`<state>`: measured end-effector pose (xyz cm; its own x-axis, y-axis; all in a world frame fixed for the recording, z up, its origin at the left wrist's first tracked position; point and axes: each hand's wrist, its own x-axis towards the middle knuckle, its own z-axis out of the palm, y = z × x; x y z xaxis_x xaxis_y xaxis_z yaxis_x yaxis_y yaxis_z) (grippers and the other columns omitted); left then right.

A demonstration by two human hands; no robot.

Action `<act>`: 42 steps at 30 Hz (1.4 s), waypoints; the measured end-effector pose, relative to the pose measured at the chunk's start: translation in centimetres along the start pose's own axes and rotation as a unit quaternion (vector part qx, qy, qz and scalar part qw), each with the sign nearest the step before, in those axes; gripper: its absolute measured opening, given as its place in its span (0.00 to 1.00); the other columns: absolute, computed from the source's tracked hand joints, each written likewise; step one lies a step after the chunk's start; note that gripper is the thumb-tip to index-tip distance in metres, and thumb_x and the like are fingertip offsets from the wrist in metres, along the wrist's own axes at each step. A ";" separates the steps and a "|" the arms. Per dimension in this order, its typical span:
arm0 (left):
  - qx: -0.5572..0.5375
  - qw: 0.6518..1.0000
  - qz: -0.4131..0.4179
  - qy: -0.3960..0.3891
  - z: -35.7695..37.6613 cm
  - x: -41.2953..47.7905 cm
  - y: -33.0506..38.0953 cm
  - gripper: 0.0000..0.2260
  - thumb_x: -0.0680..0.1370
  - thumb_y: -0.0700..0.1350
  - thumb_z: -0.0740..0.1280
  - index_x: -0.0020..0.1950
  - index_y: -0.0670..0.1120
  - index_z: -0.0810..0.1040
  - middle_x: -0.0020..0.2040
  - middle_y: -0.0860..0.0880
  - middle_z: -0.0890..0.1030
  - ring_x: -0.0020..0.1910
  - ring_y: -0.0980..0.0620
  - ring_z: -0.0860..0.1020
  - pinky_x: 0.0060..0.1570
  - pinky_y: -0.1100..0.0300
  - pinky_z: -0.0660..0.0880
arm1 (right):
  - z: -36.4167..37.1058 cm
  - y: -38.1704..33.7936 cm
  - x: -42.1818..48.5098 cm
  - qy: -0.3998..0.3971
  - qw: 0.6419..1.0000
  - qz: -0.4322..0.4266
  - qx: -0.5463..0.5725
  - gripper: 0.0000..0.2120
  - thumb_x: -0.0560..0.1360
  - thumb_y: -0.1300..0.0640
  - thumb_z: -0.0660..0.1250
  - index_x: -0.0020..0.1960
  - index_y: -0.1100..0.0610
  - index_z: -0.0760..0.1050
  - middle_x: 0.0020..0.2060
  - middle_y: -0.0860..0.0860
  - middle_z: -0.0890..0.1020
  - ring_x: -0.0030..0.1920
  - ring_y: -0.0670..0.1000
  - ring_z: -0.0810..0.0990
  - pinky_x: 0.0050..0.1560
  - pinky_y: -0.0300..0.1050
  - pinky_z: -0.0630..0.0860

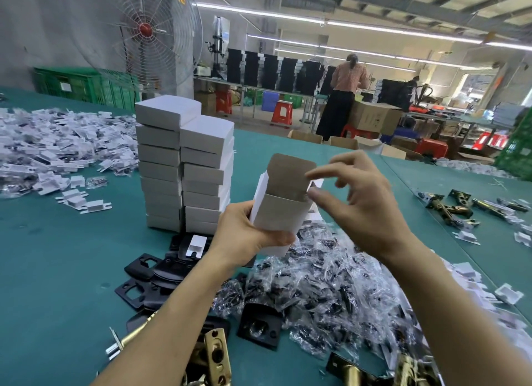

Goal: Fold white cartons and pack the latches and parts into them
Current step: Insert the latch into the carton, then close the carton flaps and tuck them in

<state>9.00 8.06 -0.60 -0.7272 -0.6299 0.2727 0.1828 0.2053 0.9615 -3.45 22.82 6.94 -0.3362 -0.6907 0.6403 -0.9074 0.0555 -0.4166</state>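
The carton (280, 212) is up off the table (57, 256), standing upright with its top flap (290, 169) open. The left hand (244, 235) wraps around its lower half. The right hand (365, 204) is at its top right corner, thumb and forefinger a narrow gap apart around the little side flap; can't tell if they actually grip it. Stacks (184, 166) of closed ones sit just left of the carton, bagged parts (316, 284) under it, and black plates (144, 273) and brass latches (216, 354) are below-left.
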 end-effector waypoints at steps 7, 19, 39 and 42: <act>-0.057 0.981 -0.057 -0.178 0.6 -0.7 -0.3 0.18 0.65 0.45 0.79 0.54 0.50 0.85 0.49 0.48 0.87 0.47 0.54 0.85 0.43 0.64 0.79 | 1.8 2.0 -4.1 -0.035 0.936 0.121 0.330 0.19 0.68 0.55 0.72 0.59 0.47 0.79 0.51 0.46 0.86 0.52 0.51 0.85 0.52 0.43 0.82; 0.128 0.982 0.110 -0.085 1.0 -0.4 -0.7 0.26 0.68 0.53 0.79 0.59 0.69 0.71 0.52 0.59 0.83 0.49 0.57 0.84 0.48 0.57 0.81 | 2.2 4.5 -6.3 -0.072 0.959 0.138 0.236 0.08 0.79 0.64 0.65 0.56 0.55 0.78 0.48 0.52 0.85 0.50 0.53 0.82 0.54 0.56 0.79; 0.006 0.993 0.101 -0.054 1.3 -0.5 -1.0 0.16 0.63 0.51 0.81 0.49 0.51 0.87 0.49 0.48 0.87 0.50 0.43 0.85 0.52 0.41 0.81 | 3.3 3.5 -6.0 -0.032 0.962 0.084 0.259 0.13 0.75 0.54 0.71 0.59 0.46 0.80 0.55 0.45 0.83 0.57 0.49 0.81 0.52 0.42 0.80; 0.030 0.993 0.097 -0.057 1.3 -0.5 -0.9 0.18 0.64 0.54 0.78 0.52 0.49 0.87 0.51 0.50 0.87 0.53 0.47 0.84 0.53 0.42 0.81 | 3.3 3.4 -5.8 0.007 0.953 0.107 0.284 0.14 0.74 0.46 0.67 0.53 0.52 0.84 0.51 0.49 0.85 0.53 0.50 0.82 0.51 0.46 0.78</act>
<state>8.35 9.21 -1.65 -0.7538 -0.4856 0.4428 0.2889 0.3603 0.8870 -3.74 24.66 -0.30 -0.5059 -0.6970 0.5081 -0.5359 -0.2076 -0.8184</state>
